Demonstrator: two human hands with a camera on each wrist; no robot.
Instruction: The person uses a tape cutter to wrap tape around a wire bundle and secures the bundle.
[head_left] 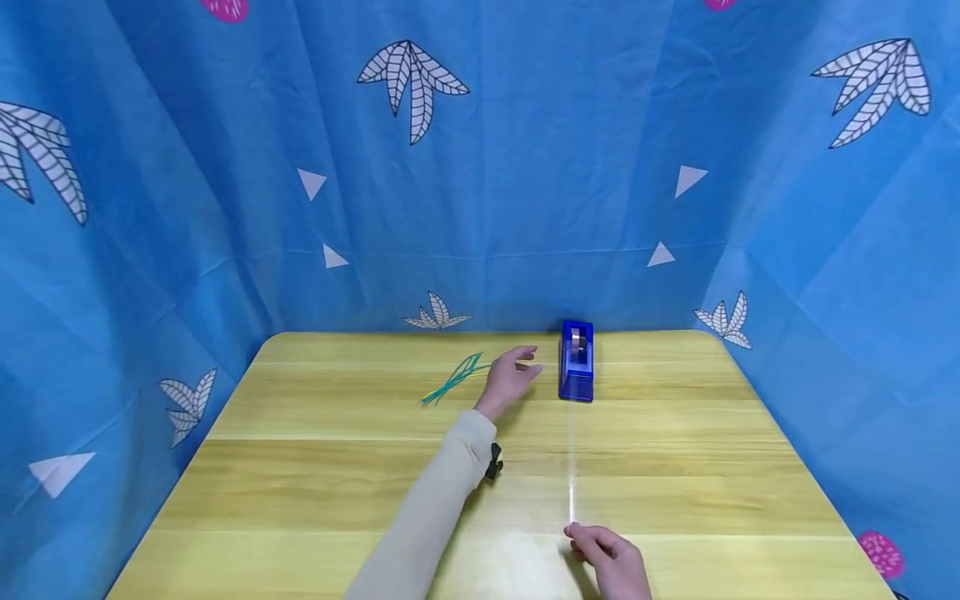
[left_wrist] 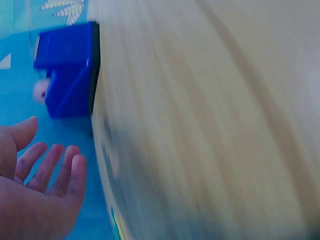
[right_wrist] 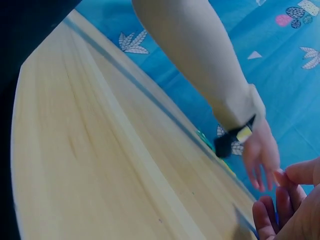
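Observation:
A blue tape dispenser (head_left: 577, 367) stands near the far edge of the table, with a small roll inside. From its front a strip of clear tape (head_left: 572, 458) runs toward the near side. My right hand (head_left: 609, 557) pinches the end of that strip between thumb and forefinger. Just left of the dispenser my left hand (head_left: 512, 379) reaches out, its fingers apart and relaxed, holding nothing. In the left wrist view the fingers (left_wrist: 52, 170) lie below the dispenser (left_wrist: 70, 70). Green and yellow thin strands (head_left: 456, 377) lie left of the left hand, partly hidden by it.
The light wood table (head_left: 675, 467) has rounded far corners. A blue patterned curtain (head_left: 480, 192) hangs right behind it and along both sides. A black strap mount (head_left: 494, 461) sits on the left wrist over a pale sleeve (head_left: 427, 517).

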